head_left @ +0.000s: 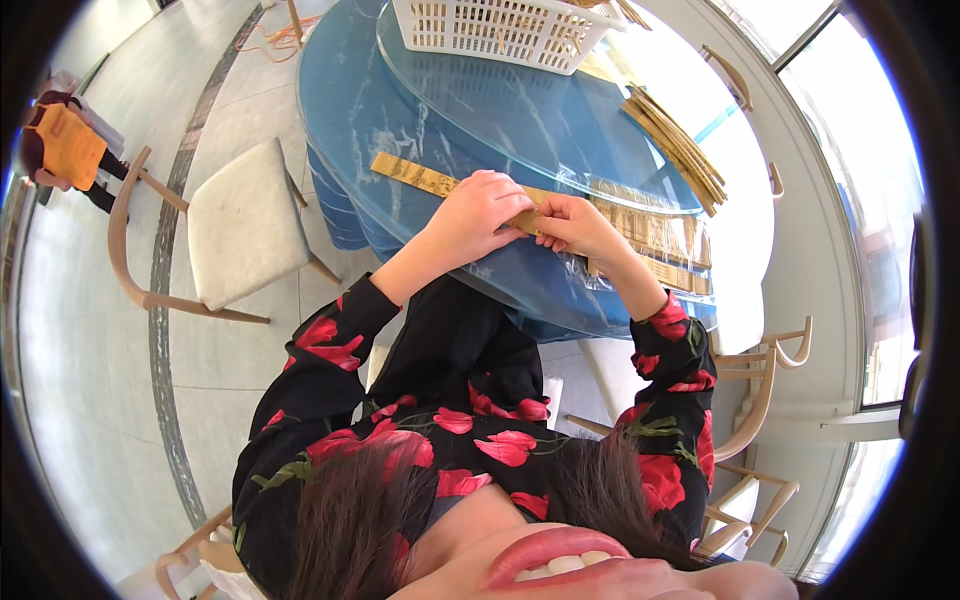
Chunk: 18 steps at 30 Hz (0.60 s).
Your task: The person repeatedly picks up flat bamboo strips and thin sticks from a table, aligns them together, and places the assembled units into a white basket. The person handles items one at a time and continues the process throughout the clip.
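A long, flat, yellow-gold printed strip [412,173], resembling a paper sleeve, lies slantwise over the near edge of the blue round table [345,110]. My left hand [478,215] closes over the middle of this strip from above and hides part of it. Close beside it, my right hand [578,228] pinches the strip between thumb and fingers. The two hands nearly touch. Under and beyond my right wrist lie more flat tan pieces [645,235] in clear plastic. Whether the strip holds anything inside cannot be made out.
A white plastic basket [490,35] stands at the table's far side on a raised glass turntable [560,125]. To its right rests a stack of long yellow-brown strips [680,145]. A cushioned wooden chair [245,225] is on the left; a person in an orange garment [70,145] is farther off.
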{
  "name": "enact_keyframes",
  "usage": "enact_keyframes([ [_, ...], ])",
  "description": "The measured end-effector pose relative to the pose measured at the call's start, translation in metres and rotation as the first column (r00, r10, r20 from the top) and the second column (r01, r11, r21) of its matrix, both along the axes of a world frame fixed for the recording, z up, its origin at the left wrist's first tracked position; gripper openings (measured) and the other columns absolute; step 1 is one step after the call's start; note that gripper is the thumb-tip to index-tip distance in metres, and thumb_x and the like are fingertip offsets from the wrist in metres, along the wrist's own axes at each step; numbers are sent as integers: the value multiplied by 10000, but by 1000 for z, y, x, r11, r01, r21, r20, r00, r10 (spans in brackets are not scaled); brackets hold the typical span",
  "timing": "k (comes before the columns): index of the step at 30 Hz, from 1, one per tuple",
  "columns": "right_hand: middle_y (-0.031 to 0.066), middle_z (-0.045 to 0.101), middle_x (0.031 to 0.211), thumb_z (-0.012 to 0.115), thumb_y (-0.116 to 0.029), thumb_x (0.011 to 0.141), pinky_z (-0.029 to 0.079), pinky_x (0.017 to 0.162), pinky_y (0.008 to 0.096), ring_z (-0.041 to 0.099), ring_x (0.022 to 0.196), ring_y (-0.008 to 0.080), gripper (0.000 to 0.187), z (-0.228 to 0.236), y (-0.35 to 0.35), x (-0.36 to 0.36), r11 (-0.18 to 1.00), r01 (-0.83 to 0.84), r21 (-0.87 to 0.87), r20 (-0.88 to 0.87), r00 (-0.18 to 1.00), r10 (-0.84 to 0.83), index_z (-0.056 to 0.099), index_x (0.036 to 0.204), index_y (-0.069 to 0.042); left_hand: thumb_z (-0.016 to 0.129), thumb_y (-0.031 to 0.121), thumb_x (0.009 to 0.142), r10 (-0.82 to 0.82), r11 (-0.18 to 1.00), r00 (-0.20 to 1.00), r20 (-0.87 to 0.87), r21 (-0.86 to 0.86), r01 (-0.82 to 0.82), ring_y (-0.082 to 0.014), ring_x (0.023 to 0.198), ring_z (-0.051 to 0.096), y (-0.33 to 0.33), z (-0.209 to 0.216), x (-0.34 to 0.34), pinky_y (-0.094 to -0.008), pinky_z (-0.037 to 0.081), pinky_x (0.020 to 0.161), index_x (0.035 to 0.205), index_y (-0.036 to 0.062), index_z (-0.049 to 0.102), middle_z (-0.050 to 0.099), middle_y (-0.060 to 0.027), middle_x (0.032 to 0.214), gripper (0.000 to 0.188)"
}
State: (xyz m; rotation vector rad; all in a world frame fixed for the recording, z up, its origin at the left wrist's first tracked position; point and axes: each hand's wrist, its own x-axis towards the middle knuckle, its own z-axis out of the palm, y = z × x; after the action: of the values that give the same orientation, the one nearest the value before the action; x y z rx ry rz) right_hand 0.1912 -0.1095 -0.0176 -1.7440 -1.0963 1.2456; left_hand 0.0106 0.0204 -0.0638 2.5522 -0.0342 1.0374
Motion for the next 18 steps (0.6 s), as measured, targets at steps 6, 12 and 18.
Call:
enact_keyframes([
  [6, 4, 641, 810, 642, -188, 952, 476, 616, 193, 590, 700, 55, 145, 0, 4, -2, 1000, 13, -7, 40, 999, -13, 644, 989, -48, 812, 90, 734, 4, 999, 1000, 28, -38, -3, -316, 1074, 624, -3, -4, -1, -432, 496, 971, 1094, 59, 659, 686, -84, 1096, 393],
  [12, -5, 627, 806, 674, -234, 963, 460, 619, 194, 571, 691, 54, 190, 8, 8, -8, 999, -23, -33, 46, 999, 24, 652, 1023, -55, 808, 94, 751, 31, 994, 999, 21, -105, -29, -314, 1059, 625, -4, -4, -7, -415, 514, 943, 1116, 45, 674, 678, -82, 1094, 392],
  [18, 11, 635, 770, 672, -185, 938, 473, 595, 218, 593, 685, 68, 160, 2, 9, -4, 1000, -16, -7, 113, 993, 16, 641, 959, -30, 815, 113, 764, 39, 996, 999, 12, -81, -38, -301, 1035, 632, -6, -2, -9, -415, 523, 914, 1116, 41, 690, 683, -86, 1081, 381],
])
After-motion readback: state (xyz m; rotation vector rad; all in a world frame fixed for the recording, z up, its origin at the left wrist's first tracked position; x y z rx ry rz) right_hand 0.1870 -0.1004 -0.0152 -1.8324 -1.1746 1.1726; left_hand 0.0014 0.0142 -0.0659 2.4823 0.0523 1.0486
